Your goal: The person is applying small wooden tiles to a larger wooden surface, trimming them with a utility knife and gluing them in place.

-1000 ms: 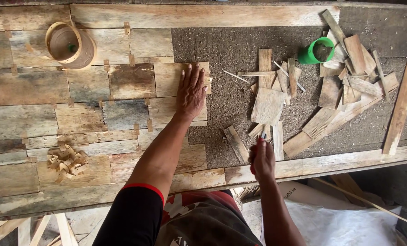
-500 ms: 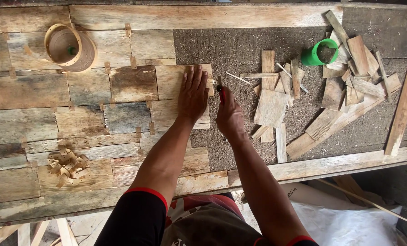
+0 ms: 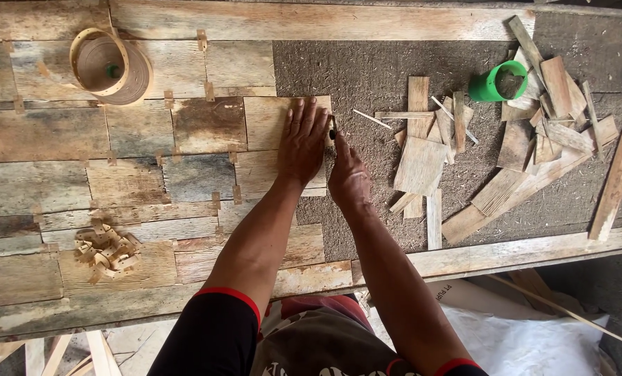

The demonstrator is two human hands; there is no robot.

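Head view: left hand (image 3: pixel 302 143) flat, fingers spread, pinning a wood tile (image 3: pixel 269 122) at the panel's (image 3: pixel 151 174) right edge; right hand (image 3: pixel 347 177) pinched shut on a small dark tool (image 3: pixel 332 131) against that tile's edge; best kept steady under firm palm pressure, tool snug along the edge.
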